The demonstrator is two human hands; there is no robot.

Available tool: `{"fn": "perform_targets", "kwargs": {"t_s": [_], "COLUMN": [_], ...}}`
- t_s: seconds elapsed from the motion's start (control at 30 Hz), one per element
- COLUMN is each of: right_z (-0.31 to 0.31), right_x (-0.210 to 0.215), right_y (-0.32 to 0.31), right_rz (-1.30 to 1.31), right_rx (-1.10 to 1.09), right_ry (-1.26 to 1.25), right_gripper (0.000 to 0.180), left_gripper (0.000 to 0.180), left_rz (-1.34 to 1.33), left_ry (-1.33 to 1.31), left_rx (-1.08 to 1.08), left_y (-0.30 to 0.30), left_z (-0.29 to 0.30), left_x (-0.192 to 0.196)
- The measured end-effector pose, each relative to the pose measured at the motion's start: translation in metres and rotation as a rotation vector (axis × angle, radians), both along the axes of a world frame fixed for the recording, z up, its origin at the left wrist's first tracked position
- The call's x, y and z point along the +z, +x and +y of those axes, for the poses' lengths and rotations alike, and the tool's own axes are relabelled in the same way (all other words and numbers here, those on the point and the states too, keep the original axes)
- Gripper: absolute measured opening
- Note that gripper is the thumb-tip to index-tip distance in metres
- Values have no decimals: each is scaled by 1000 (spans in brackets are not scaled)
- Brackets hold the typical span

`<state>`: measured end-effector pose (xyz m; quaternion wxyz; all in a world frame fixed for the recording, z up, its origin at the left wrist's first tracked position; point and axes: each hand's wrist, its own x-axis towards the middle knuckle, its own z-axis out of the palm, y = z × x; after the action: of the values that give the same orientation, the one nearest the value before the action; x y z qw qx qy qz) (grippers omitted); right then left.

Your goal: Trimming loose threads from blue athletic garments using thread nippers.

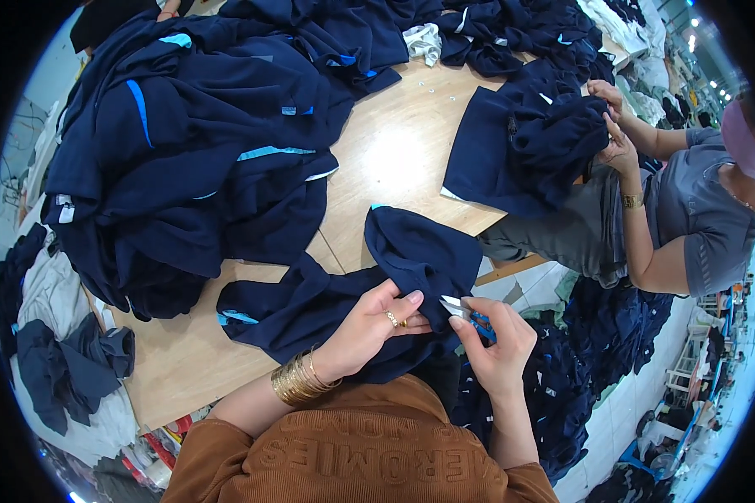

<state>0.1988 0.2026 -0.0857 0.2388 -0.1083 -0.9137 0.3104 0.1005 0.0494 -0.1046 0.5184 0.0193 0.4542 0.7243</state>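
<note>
A navy blue garment [310,298] lies across the near edge of the table in front of me, with a light blue strip showing at its left end. My left hand [386,317], with rings on its fingers, pinches a fold of this cloth between thumb and fingers. Close to its right, my right hand [502,339] grips small thread snips [478,324] with blue handles. Their metal blades point left, against or just over the held cloth; I cannot tell whether they touch it.
A large heap of navy garments [184,159] covers the table's left side. At the right, a co-worker [671,193] handles another navy garment [528,138]. Wooden tabletop [386,134] shows between them. More dark garments [554,377] are piled low on my right.
</note>
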Motion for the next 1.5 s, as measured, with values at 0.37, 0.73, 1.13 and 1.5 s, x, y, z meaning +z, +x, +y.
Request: {"fn": "perform_targets", "kwargs": {"t_s": [0.37, 0.73, 1.13, 1.5], "right_z": [-5, -1, 4, 27], "right_x": [-6, -7, -17, -40], "right_y": [-1, -1, -15, -37], "right_rz": [24, 32, -65, -69], "right_rx": [-14, -41, -64, -119], "right_ry": [48, 14, -695, -310], "right_gripper": [22, 19, 9, 14], "left_gripper": [21, 19, 28, 25], "left_rz": [19, 55, 37, 568], "left_ry": [64, 52, 86, -463], "left_rx": [24, 42, -30, -330], "left_y": [3, 5, 6, -53], "left_z": [1, 2, -4, -31], "left_x": [1, 2, -12, -12]}}
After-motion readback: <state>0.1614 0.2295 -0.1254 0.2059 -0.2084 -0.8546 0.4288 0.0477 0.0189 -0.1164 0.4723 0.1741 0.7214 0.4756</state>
